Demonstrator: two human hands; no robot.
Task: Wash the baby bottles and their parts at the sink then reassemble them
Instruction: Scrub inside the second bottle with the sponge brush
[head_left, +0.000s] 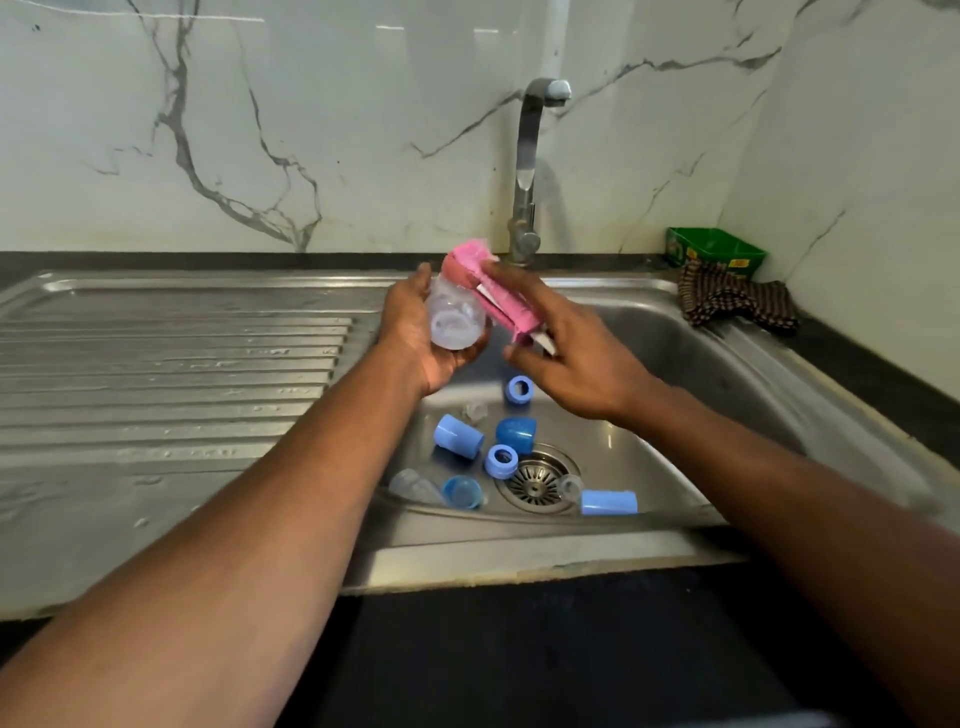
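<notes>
Over sink (675, 332) — left hand (415, 332) cups bottle (457, 317); right hand (566, 353) pinches sponge (498, 296).

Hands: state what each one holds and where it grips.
Left hand cups the clear bottle around its body. Right hand holds the pink sponge by its lower end, against the bottle.

Two bare forearms, sleeveless to the frame edge, ringless fingers (511, 283).

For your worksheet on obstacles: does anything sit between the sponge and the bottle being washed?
Nothing visible does. The left hand holds the bottle, and the pink sponge, in the right hand, already lies against its side.
</notes>
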